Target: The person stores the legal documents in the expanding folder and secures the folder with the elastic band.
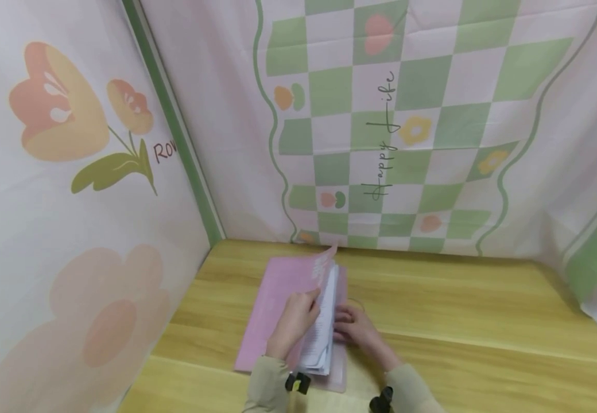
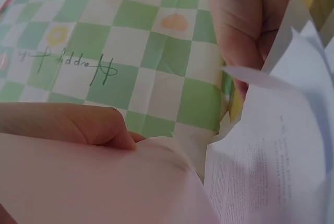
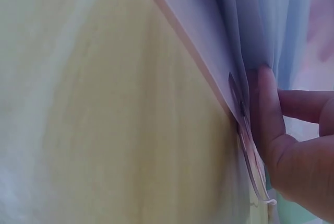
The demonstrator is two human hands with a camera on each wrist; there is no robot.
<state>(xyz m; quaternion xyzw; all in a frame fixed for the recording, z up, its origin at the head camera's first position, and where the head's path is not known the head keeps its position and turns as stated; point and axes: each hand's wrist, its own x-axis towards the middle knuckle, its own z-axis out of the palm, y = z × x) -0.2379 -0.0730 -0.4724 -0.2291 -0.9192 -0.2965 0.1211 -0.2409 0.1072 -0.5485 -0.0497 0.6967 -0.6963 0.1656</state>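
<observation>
A pink folder [image 1: 283, 304] lies on the table, its front cover lifted, with a stack of printed papers [image 1: 321, 330] standing partly raised inside. My left hand [image 1: 296, 318] pinches the edge of the lifted cover [image 2: 104, 182], thumb on top in the left wrist view. At the stack's right edge is my right hand [image 1: 357, 330], its fingertips bent against the sheets [image 3: 255, 20]. Its thumb and a finger lie about the lower paper edges in the right wrist view. A thin loop [image 3: 250, 166] hangs by the folder's edge beside these fingers; its kind is unclear.
The wooden table [image 1: 474, 321] extends to the right of the folder. A printed cloth with green checks [image 1: 329, 92] hangs behind the table, and a flowered cloth [image 1: 174, 51] hangs at the left. Black wrist mounts [image 1: 297, 383] sit at the sleeves.
</observation>
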